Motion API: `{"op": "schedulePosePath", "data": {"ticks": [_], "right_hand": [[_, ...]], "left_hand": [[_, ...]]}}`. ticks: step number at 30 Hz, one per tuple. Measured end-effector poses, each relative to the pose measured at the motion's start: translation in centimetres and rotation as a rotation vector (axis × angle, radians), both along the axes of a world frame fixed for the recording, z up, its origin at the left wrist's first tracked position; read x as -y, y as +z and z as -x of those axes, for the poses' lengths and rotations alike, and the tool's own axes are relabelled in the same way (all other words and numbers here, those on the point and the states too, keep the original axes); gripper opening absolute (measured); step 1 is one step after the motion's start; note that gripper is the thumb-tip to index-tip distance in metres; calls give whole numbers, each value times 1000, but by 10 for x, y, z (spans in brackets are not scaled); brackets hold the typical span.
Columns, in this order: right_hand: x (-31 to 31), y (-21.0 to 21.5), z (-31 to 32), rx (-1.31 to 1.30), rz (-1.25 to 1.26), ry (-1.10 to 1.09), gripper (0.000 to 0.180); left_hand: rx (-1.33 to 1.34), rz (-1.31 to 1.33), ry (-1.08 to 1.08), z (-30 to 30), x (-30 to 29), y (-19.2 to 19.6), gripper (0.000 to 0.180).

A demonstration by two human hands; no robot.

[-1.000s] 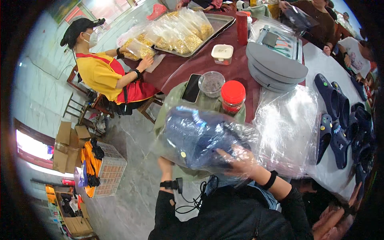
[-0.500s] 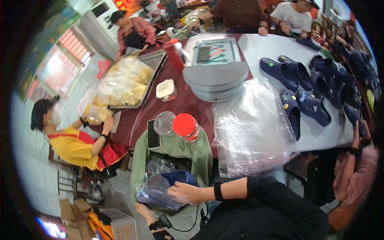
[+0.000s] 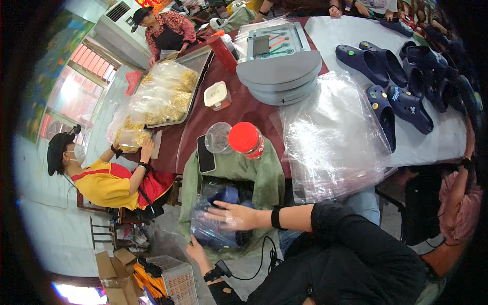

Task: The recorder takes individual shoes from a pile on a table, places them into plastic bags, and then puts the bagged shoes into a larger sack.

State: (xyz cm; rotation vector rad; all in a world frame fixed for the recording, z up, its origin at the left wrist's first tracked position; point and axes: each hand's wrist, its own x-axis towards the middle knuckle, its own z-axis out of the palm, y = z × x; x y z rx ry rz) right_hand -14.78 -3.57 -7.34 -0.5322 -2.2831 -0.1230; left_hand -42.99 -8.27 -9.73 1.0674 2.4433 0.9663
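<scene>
Right hand [image 3: 236, 217]: has uncurled since before; now it spreads upon blue clogs [image 3: 227, 195].
Left hand [image 3: 197, 250]: touches their clear bag [image 3: 216, 242]; I cannot tell if it grips.

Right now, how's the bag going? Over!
Right hand spread on bag, blue footwear inside. Left hand at bag's near edge. Phone and jar just beyond.

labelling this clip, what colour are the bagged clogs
Dark blue clogs, best in the head view.
</scene>
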Motion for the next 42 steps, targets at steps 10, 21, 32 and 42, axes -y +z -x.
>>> {"op": "schedulePosePath", "data": {"ticks": [10, 21, 32, 42], "right_hand": [[15, 2, -10, -82, 724, -234, 64], [21, -30, 7, 180, 578, 17, 63], [40, -23, -49, 501, 364, -63, 65], [48, 7, -101, 297, 322, -59, 4]], "left_hand": [[79, 0, -98, -4, 4, 8, 49], [428, -292, 24, -11, 3, 13, 31], [292, -102, -52, 41, -15, -33, 31], [521, -408, -27, 11, -20, 16, 36]]}}
